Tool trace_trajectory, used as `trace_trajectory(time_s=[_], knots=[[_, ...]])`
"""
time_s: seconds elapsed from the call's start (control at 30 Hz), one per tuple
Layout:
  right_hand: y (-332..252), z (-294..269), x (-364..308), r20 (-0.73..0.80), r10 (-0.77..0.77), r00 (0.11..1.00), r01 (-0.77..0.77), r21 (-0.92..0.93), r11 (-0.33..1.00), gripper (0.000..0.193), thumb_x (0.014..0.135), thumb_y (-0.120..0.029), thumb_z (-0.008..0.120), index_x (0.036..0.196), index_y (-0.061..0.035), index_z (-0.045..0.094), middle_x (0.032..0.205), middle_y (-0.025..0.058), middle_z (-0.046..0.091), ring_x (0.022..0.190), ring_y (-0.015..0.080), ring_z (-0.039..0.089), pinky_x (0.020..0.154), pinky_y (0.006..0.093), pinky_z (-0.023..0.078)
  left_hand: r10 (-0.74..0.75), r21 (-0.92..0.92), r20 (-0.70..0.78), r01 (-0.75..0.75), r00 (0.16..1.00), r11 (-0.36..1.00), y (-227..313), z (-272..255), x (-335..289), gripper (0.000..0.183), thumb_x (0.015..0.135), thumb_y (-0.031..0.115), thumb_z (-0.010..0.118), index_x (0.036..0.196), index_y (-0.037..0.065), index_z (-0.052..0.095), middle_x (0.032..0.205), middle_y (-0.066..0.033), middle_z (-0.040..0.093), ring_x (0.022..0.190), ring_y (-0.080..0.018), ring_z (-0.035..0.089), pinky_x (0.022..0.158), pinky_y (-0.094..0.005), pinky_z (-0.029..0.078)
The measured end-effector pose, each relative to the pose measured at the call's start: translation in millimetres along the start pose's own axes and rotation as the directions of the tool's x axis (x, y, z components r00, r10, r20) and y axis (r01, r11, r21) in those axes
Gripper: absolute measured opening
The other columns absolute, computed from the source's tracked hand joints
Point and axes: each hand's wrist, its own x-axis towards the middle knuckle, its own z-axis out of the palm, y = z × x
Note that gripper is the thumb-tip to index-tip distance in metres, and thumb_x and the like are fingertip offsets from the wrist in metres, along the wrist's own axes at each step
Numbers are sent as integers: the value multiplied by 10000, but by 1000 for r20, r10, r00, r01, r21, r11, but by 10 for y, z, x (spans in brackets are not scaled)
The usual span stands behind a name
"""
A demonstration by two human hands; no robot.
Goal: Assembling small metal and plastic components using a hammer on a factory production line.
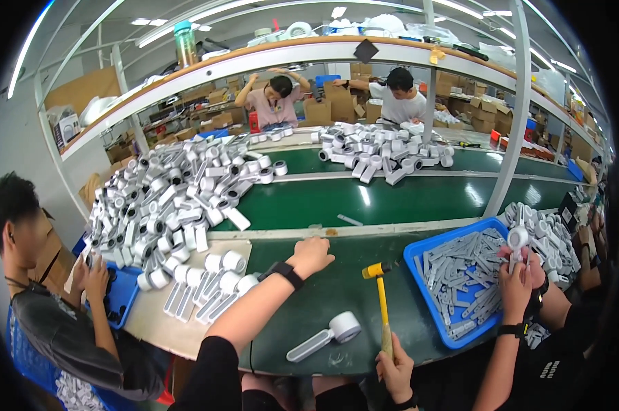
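My left hand (312, 256) reaches over the far edge of the green work surface (268, 356), its fingers curled in. Whatever it may hold is hidden behind the fingers. Below it, a handheld fan (331, 335) with a white round head and grey handle lies alone on the green surface. At the lower right of that fan, my right hand (396, 370) grips a hammer (383, 308) by its handle. The hammer stands nearly upright, its yellow and black head at the top. Several more fans (210, 288) lie on a cardboard sheet to the left.
A blue tray (411, 259) of grey flat parts stands at right. Beside it, a co-worker's hands (518, 277) hold a fan. Another person (69, 322) sits at left by a large fan heap (165, 192). Beyond runs a green conveyor belt (302, 202); two people work behind it.
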Motion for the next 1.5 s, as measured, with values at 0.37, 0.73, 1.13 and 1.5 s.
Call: trace_trajectory(time_s=[0.37,0.73,1.13,1.5], knots=[[100,40,4,-53,-184,981,177,-126,976,539,966,-40,585,1477,-20,413,655,-27,516,492,40,437,454,215,369,286,131,-305,-257,908,957,-259,1061,1919,122,799,110,652,907,120,709,1046,-81,646,1057,-272,595,818,-423,547],[91,7,11,-17,-241,970,231,-226,946,547,953,-15,590,1470,-3,413,667,-10,526,491,55,444,448,219,381,280,-51,-158,-291,947,955,-546,994,2043,132,773,174,716,868,106,654,954,-99,601,962,-305,623,789,-424,525],[139,-9,-28,-13,-140,990,135,-169,976,544,959,-24,586,1475,-23,413,665,-36,491,476,34,400,432,197,330,270,21,-246,-274,931,962,-917,1057,1858,214,904,97,537,1074,41,654,1048,-168,656,992,-339,649,846,-441,533],[157,-57,-19,40,-63,997,67,-112,992,549,966,-25,578,1486,-35,402,641,-39,476,478,31,403,433,199,340,-260,-967,-180,-123,949,223,-719,201,1271,197,928,60,611,1086,-55,631,906,-76,675,727,-108,660,662,-240,573]])
